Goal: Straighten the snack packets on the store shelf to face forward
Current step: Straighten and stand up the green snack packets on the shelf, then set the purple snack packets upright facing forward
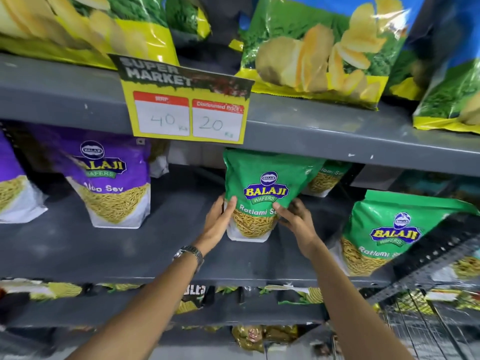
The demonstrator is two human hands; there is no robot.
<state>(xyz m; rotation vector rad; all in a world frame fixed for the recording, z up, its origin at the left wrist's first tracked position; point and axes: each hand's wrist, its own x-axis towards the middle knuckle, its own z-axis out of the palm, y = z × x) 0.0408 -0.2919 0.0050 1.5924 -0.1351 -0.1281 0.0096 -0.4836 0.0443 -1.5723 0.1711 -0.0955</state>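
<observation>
The grey metal shelf (155,245) carries a purple packet (114,178) standing upright at left, a green packet (262,188) upright in the middle with another green one (328,178) just behind it, and a third green packet (389,229) leaning at right. The shelf above (337,133) holds chip bags (319,53).
</observation>
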